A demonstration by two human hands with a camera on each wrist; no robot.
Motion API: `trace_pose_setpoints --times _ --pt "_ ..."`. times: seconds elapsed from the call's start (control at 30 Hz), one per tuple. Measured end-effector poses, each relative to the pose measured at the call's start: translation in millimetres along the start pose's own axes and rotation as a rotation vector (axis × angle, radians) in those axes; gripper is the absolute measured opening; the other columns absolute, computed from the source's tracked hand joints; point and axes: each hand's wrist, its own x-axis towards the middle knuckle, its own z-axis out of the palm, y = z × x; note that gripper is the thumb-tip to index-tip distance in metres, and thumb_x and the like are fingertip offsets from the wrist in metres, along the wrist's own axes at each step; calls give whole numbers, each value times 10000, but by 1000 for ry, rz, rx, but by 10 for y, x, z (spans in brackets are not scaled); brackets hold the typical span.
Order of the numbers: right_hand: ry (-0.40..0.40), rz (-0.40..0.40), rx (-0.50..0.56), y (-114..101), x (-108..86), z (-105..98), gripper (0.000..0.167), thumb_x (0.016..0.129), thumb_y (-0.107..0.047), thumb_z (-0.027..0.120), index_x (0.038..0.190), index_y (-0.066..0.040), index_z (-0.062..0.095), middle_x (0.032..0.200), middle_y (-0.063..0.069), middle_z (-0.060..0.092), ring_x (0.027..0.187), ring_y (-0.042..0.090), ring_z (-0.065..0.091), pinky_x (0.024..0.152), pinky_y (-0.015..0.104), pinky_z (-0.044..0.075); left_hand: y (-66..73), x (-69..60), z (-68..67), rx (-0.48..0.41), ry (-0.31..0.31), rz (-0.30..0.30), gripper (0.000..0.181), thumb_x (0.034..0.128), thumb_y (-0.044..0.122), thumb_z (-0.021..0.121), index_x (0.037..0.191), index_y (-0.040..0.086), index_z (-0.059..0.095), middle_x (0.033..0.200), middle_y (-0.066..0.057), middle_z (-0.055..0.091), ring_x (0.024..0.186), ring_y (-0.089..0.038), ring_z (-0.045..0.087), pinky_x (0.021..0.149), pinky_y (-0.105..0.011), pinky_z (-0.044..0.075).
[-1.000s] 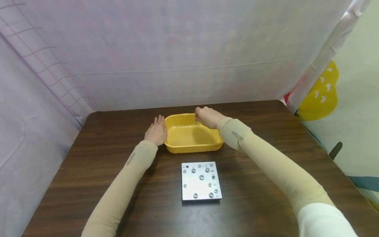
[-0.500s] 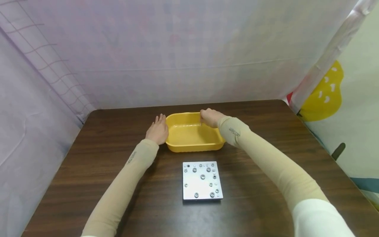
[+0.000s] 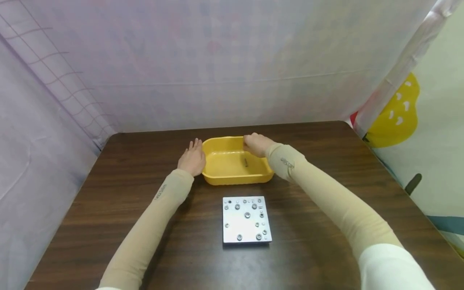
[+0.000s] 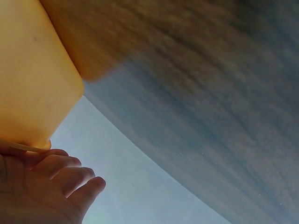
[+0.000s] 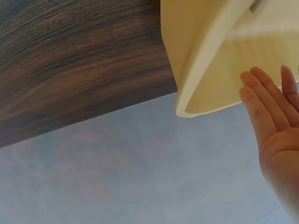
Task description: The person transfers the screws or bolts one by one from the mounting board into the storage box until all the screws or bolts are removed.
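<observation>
My left hand (image 3: pixel 192 158) rests against the left end of a yellow plastic tray (image 3: pixel 237 179), its fingers extended in the left wrist view along the rim. Over the back right of the tray is my right hand (image 3: pixel 256 144). Seen from the right wrist, its fingers (image 5: pixel 264 105) are nearly straight and hold nothing. A small thin metal piece, perhaps a screw or pin (image 3: pixel 245 162), lies on the tray floor below that hand; its exact kind is too small to tell. It also shows as a grey pin-like end (image 5: pixel 255 5) in the right wrist view.
A square silver metal plate (image 3: pixel 244 225) with several bolts or screws set in it lies on the dark wooden table (image 3: pixel 308 249), in front of the tray. Behind the table hangs a pale cloth (image 3: pixel 217 60). Light cloth also borders both sides.
The thin piece was at my right fingertips earlier; now it is let go and lies in the tray. The right hand shifted slightly right. My left hand stayed at the tray's end.
</observation>
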Motion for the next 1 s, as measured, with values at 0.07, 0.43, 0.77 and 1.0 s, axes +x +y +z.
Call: trace_pose_setpoints --times 0.07,0.43,0.77,1.0 --pt "6 -6 -2 -1 -23 -1 186 1013 -98 464 1035 18 608 820 98 584 680 188 494 642 316 471 -5 4 2 -1 -2 -2 552 1067 222 206 1562 -22 174 1643 -182 137 1518 -364 145 1251 -493 174" --pt "60 -47 22 -41 -236 -21 203 1013 -144 557 1106 11 648 1061 154 705 960 288 674 868 412 574 -18 12 -15 0 -15 -14 551 1066 212 195 1565 -17 151 1643 -184 138 1521 -360 128 1253 -490 165" --pt "115 -110 5 -182 -413 -25 208 1002 -167 585 1086 18 628 983 146 716 916 284 683 860 411 574 -43 5 -24 10 -24 -17 552 1069 223 190 1567 -12 151 1646 -177 130 1520 -365 129 1249 -496 179" --pt "134 -139 30 -315 -585 35 208 997 -169 599 1097 13 618 1004 155 716 861 257 698 787 370 602 -30 -19 -31 8 -22 -19 551 1068 217 183 1568 -12 143 1646 -178 122 1520 -366 118 1250 -496 174"
